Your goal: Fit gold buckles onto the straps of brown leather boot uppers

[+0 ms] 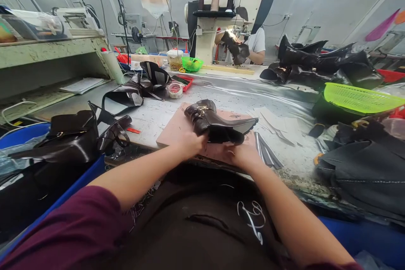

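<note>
A dark brown leather boot upper (215, 120) with a gold metal ornament lies on its side over a pinkish block (174, 128), its open edge towards me. My left hand (191, 144) is closed on the upper's near edge, at the left end of the opening. My right hand (242, 155) is just below the opening on the right, fingers bent inward. Motion blurs those fingers, and I cannot tell whether they grip the leather. Grey and white strips (267, 152) lie on the bench beside my right hand.
More uppers lie at left (72, 135) and in a pile at back right (316, 63). A green basket (363, 97) and dark leather pieces (363, 164) stand at right. Across the bench, a person (257, 46) holds an upper at a sewing machine (205, 29). A tape roll (175, 90) sits mid-bench.
</note>
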Motion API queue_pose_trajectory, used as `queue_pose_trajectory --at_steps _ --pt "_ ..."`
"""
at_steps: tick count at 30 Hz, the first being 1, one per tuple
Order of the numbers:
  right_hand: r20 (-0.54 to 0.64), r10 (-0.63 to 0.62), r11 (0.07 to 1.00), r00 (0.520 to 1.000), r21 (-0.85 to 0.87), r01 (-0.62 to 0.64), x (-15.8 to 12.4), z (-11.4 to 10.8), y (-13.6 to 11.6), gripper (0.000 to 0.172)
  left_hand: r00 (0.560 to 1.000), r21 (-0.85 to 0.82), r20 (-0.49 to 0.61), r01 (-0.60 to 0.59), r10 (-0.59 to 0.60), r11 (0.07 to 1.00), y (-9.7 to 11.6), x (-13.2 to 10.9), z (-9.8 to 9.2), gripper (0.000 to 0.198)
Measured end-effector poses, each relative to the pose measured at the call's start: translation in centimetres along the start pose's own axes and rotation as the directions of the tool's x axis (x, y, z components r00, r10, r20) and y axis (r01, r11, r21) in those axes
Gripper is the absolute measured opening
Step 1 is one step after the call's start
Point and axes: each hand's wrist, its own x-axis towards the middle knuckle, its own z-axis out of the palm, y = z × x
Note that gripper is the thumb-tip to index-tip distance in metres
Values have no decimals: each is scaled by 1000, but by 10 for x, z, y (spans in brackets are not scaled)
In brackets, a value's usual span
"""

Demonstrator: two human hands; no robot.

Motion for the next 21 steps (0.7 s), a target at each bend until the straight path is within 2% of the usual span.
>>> queue_pose_trajectory --at_steps 2,3,4,6,7,8,9,12,15,18,21 --pt "-34 -25 999 999 30 26 -10 -10 10 19 998 -15 -56 -33 32 999 0 -11 1 18" --pt "-109 1 997 994 75 7 -13 -13 15 23 992 -31 -121 28 -31 999 1 -14 4 19" --pt "-195 51 991 980 135 -24 -13 -14 19 27 969 -58 -194 142 -151 988 2 -15 8 25" --pt "-307 173 962 936 255 -95 -7 -10 24 35 858 -142 -262 418 -441 897 5 -10 18 48" --pt "-311 219 948 925 291 -127 -1 -7 25 38 803 -167 -235 521 -547 837 6 -3 23 60" --pt "-281 244 941 928 302 -156 7 -3 25 37 772 -173 -187 583 -608 794 8 5 26 64" --pt "-244 255 937 936 299 -177 14 1 23 32 761 -166 -140 612 -633 773 8 14 26 61" --pt "-175 273 927 946 309 -210 32 9 12 15 786 -127 -89 600 -612 790 3 43 11 41" --pt "-130 244 917 961 353 -185 39 7 -5 27 839 -62 -135 524 -528 849 -5 70 -26 36" --pt "-107 188 918 976 372 -136 44 -8 -25 27 920 30 -140 373 -365 927 -5 97 -62 31" --pt "-124 182 917 975 380 -122 53 -33 -38 24 987 105 -65 151 -145 983 1 120 -85 28"
